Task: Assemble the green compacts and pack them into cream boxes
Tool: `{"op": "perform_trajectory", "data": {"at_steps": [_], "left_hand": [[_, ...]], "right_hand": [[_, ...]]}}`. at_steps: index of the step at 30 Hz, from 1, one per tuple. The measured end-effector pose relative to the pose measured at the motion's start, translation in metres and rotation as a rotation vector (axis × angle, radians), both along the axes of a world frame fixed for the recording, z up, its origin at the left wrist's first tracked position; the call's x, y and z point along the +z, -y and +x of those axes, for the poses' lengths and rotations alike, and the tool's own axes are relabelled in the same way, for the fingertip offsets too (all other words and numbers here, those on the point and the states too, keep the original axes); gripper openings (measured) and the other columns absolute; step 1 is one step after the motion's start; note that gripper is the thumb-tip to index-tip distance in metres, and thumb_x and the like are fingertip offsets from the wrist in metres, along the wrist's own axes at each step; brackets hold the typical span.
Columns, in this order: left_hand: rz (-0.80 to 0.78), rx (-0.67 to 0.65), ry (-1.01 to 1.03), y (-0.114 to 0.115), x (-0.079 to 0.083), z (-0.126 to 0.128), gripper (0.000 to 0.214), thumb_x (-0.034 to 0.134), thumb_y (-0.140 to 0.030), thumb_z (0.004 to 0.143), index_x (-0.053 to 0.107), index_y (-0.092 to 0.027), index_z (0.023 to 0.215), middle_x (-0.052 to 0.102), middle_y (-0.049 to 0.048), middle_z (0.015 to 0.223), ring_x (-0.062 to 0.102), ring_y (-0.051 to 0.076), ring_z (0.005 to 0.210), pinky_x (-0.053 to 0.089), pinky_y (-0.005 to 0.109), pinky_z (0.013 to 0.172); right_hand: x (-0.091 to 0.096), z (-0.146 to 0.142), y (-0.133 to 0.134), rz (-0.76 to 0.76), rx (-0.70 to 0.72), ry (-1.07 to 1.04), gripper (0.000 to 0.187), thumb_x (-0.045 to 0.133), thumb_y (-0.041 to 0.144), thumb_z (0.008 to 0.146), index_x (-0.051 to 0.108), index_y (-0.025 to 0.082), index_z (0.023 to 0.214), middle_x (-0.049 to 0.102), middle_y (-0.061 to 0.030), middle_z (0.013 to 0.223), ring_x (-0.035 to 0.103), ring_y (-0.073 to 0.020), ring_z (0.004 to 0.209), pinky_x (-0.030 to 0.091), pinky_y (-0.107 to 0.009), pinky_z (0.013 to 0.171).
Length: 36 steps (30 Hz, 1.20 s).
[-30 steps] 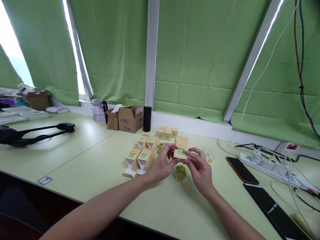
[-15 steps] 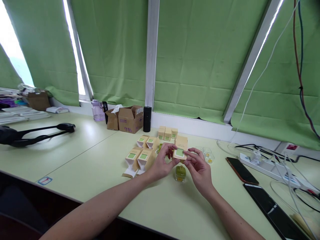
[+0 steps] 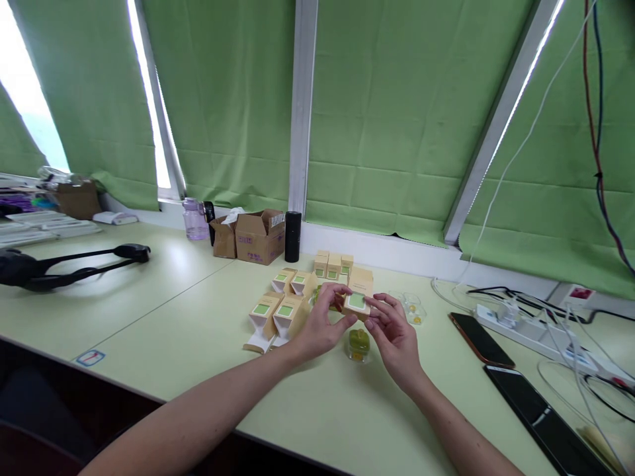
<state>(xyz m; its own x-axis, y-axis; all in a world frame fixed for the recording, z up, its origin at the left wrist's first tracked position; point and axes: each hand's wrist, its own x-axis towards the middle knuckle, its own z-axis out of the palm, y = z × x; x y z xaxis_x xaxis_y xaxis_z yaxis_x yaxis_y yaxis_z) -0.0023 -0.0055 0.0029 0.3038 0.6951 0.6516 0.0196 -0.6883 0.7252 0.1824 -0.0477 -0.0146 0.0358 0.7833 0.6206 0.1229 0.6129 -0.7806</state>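
"Box (image 3: 355,301) first: where is it, and who has hold of it?"

"It is up in front of the person, tilted so its green label faces the camera, with the left hand (image 3: 325,324) at one side and the right hand (image 3: 397,337) at the other. The fingers of both are bent in, parted only by the box's own width, and they grip nothing else that shows."

"Is that box closed?"

"Hard to tell; the fingers cover its edges."

"What looks finished, then?"

"Three small boxes (image 3: 333,266) stand upright at the back of the table (image 3: 198,317), and they look shut from here."

"And what seems left?"

"Four open boxes (image 3: 262,308) sit to the left, white insides showing, the front pair with flaps reaching down to the table. Whether anything is inside them is too small to tell. A green jar (image 3: 358,345) stands just below the held box, outside any carton, and another green item (image 3: 316,291) is mostly hidden behind the left hand. Some clear cups (image 3: 414,311) sit beyond the right hand."

"So roughly midway?"

"Perhaps. The held box looks unfinished, since both hands are busy with it and the jar stands loose."
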Motion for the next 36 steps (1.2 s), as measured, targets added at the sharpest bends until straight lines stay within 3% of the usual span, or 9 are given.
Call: {"op": "perform_trajectory", "data": {"at_steps": [4, 8, 11, 15, 19, 23, 27, 32, 36], "left_hand": [[0.087, 0.043, -0.037, 0.002, 0.001, -0.002, 0.039, 0.068, -0.03, 0.092, 0.053, -0.027, 0.128, 0.049, 0.0111, 0.134, 0.052, 0.027, 0.125, 0.048, 0.047, 0.107], [0.145, 0.107, -0.082, 0.003, 0.0, -0.002, 0.045, 0.065, -0.03, 0.095, 0.052, -0.029, 0.138, 0.045, 0.0117, 0.141, 0.043, 0.03, 0.139, 0.043, 0.05, 0.114], [0.165, 0.111, -0.125, 0.004, -0.001, -0.001, 0.052, 0.062, -0.031, 0.098, 0.046, -0.032, 0.147, 0.044, 0.011, 0.147, 0.04, 0.029, 0.143, 0.038, 0.051, 0.119], [0.154, 0.132, -0.118, 0.001, -0.003, -0.001, 0.055, 0.06, -0.036, 0.099, 0.043, -0.03, 0.151, 0.044, 0.0114, 0.153, 0.039, 0.029, 0.146, 0.036, 0.051, 0.121], [0.059, 0.189, -0.076, -0.002, -0.002, 0.0, 0.056, 0.061, -0.044, 0.098, 0.046, -0.027, 0.148, 0.053, 0.0127, 0.147, 0.051, 0.029, 0.134, 0.045, 0.049, 0.111], [-0.107, 0.191, -0.05, -0.004, 0.001, 0.0, 0.06, 0.066, -0.051, 0.093, 0.049, -0.023, 0.144, 0.063, 0.0133, 0.134, 0.062, 0.027, 0.113, 0.052, 0.044, 0.096], [-0.148, 0.16, -0.019, -0.01, 0.002, -0.001, 0.054, 0.072, -0.052, 0.088, 0.059, -0.019, 0.13, 0.069, 0.0117, 0.121, 0.064, 0.026, 0.105, 0.052, 0.04, 0.092], [-0.284, 0.115, 0.112, -0.024, -0.006, 0.001, 0.052, 0.075, -0.044, 0.086, 0.056, -0.016, 0.127, 0.067, 0.0149, 0.125, 0.067, 0.026, 0.109, 0.055, 0.042, 0.095], [-0.351, 0.084, 0.199, -0.033, -0.012, 0.001, 0.054, 0.077, -0.035, 0.084, 0.053, -0.016, 0.129, 0.065, 0.0164, 0.131, 0.067, 0.027, 0.114, 0.054, 0.044, 0.1]], "right_hand": [[-0.002, 0.001, -0.002, 0.028, -0.034, 0.056, 0.038, 0.065, 0.04, 0.096, 0.067, 0.033, 0.133, 0.041, -0.0097, 0.151, 0.064, -0.0237, 0.119, 0.056, -0.045, 0.103], [-0.004, 0.001, -0.004, 0.025, -0.066, 0.112, 0.039, 0.065, 0.042, 0.095, 0.067, 0.034, 0.133, 0.043, -0.0091, 0.158, 0.045, -0.0309, 0.144, 0.05, -0.049, 0.11], [-0.005, 0.0, -0.002, 0.029, -0.068, 0.16, 0.038, 0.064, 0.041, 0.096, 0.067, 0.035, 0.133, 0.045, -0.0085, 0.157, 0.032, -0.0322, 0.153, 0.041, -0.055, 0.118], [-0.002, -0.001, 0.004, 0.091, -0.086, 0.264, 0.039, 0.063, 0.039, 0.096, 0.066, 0.037, 0.135, 0.04, -0.0054, 0.162, 0.033, -0.0331, 0.153, 0.033, -0.058, 0.122], [0.002, -0.003, 0.008, 0.135, -0.093, 0.33, 0.046, 0.061, 0.036, 0.097, 0.058, 0.038, 0.143, 0.035, -0.0033, 0.166, 0.026, -0.0319, 0.156, 0.027, -0.061, 0.124], [0.004, -0.003, 0.011, 0.137, -0.003, 0.346, 0.045, 0.055, 0.032, 0.1, 0.055, 0.036, 0.145, 0.036, -0.0029, 0.166, 0.028, -0.029, 0.156, 0.029, -0.057, 0.125], [0.002, -0.001, 0.009, 0.138, 0.014, 0.356, 0.043, 0.052, 0.029, 0.101, 0.055, 0.034, 0.144, 0.046, -0.0046, 0.16, 0.035, -0.0274, 0.153, 0.032, -0.055, 0.124], [-0.001, 0.004, 0.004, 0.171, -0.113, 0.359, 0.025, 0.055, 0.025, 0.097, 0.063, 0.027, 0.12, 0.067, -0.0079, 0.133, 0.06, -0.0269, 0.13, 0.047, -0.047, 0.111], [0.004, 0.008, 0.005, 0.096, -0.215, 0.636, 0.018, 0.063, 0.025, 0.089, 0.063, 0.025, 0.107, 0.069, -0.008, 0.113, 0.063, -0.0287, 0.109, 0.051, -0.046, 0.094]]}}
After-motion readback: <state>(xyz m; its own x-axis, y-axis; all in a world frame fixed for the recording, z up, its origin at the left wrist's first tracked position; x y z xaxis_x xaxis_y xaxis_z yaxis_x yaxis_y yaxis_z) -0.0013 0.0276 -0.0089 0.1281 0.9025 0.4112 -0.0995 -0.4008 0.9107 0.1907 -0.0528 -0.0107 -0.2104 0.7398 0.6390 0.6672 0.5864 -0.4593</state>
